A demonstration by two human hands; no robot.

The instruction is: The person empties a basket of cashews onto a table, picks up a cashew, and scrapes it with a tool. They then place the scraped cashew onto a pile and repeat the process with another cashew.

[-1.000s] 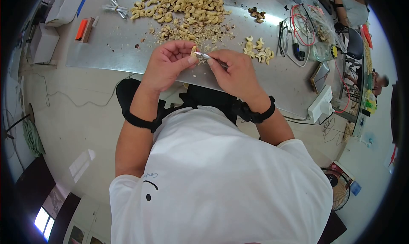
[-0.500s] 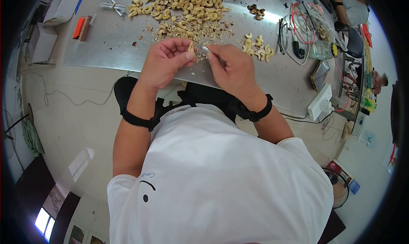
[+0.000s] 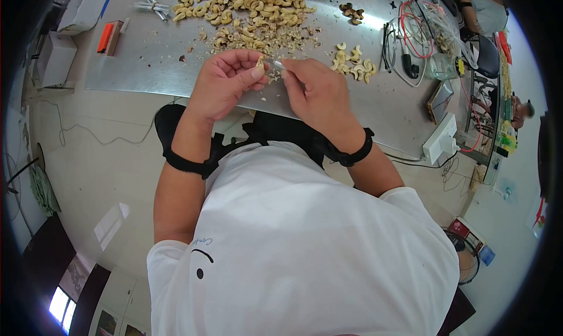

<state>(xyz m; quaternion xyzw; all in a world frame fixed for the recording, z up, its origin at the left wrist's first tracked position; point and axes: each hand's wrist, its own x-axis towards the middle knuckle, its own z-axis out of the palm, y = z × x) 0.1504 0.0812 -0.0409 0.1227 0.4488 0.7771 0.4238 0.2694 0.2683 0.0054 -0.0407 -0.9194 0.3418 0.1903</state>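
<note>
My left hand (image 3: 227, 82) pinches a pale cashew (image 3: 260, 62) upright between thumb and fingers, above the table's near edge. In my right hand (image 3: 316, 88) is a slim silvery metal tool (image 3: 277, 63), its tip right at the cashew; most of its length is hidden by my fingers. Just beyond my hands lie skin flakes and broken bits (image 3: 252, 39), spread before a large pile of cashews (image 3: 252, 1). To the right of my right hand sits a small group of pale cashews (image 3: 353, 66), with a few dark brown ones (image 3: 352, 13) farther back.
The metal table (image 3: 141, 78) carries an orange-and-brown box (image 3: 110, 38) and a bundle of clear-wrapped sticks (image 3: 153, 7) on the left. Cables (image 3: 406, 42), a clear jar (image 3: 441, 67) and a white power strip (image 3: 440, 139) crowd the right side. Another person (image 3: 485, 10) is at the upper right.
The metal tool has moved left, its tip now against the cashew, which stays pinched in my left hand. The view has shifted slightly.
</note>
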